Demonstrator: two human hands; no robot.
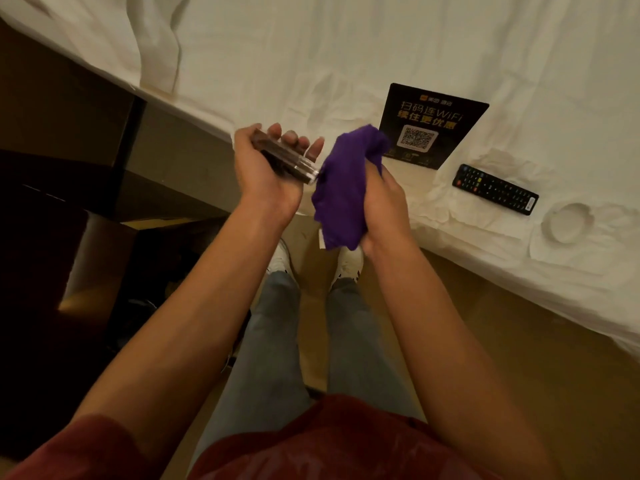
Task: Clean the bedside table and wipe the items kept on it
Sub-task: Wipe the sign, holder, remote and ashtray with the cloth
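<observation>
Head view, frame centre: left hand [266, 168] curled around dark clear-edged block [284, 157], fingertips past its far side. Right hand [384, 202] clutching bunched purple cloth [343, 188], touching block's end. Right: sign [429, 128], remote [495, 188] on bed [311, 46].

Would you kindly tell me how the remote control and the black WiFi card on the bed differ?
The remote control is a narrow bar covered in buttons; the WiFi card is a broad flat sheet bearing yellow text and a QR code. The remote lies nearer the mattress edge, the card further in. Both are black, lie flat on the white sheet, and are untouched.
</observation>
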